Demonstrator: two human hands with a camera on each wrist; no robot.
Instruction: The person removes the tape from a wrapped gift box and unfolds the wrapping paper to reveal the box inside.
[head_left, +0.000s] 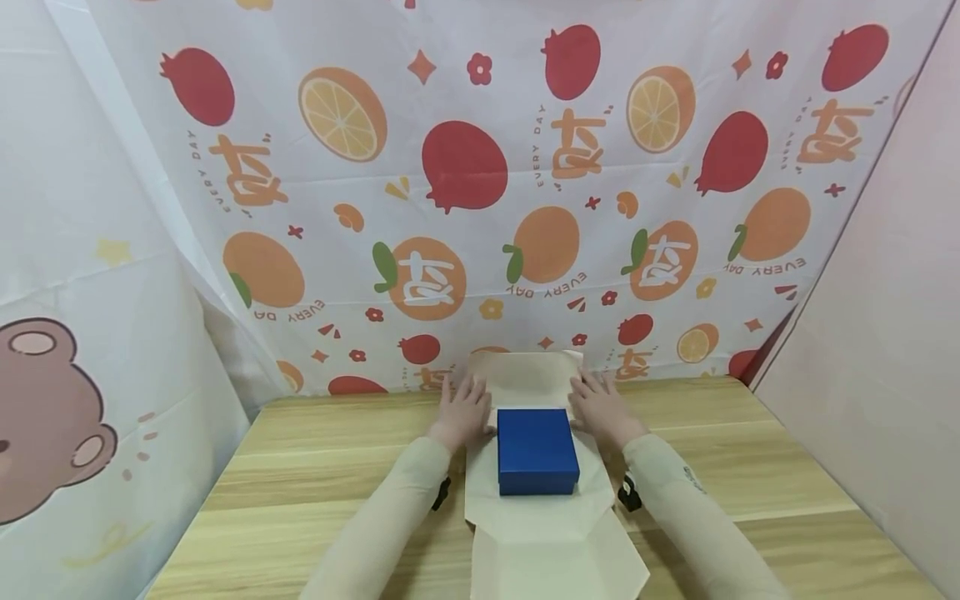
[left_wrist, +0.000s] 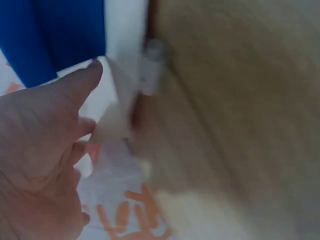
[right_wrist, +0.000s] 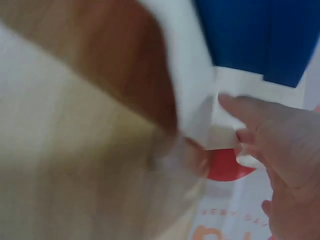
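A dark blue box (head_left: 537, 450) lies on a creased cream paper sheet (head_left: 540, 517), its lid face up. Beyond the box, the sheet's far flap (head_left: 528, 379) stands raised toward the backdrop. My left hand (head_left: 461, 414) grips the left edge of that flap, thumb on the near side. On the opposite edge my right hand (head_left: 603, 410) grips it in the same way. The left wrist view shows the left thumb (left_wrist: 90, 75) beside the blue box; the right thumb (right_wrist: 237, 105) is likewise close to it. Some fingers are partly hidden behind the paper.
A light wood table (head_left: 330, 483) lies under the sheet. Behind it hangs a fruit-print cloth (head_left: 465, 167); pale cloths close off the left and right sides. The sheet's near panel (head_left: 551, 571) extends toward me. Dark wrist straps (head_left: 628, 493) show at the sleeves.
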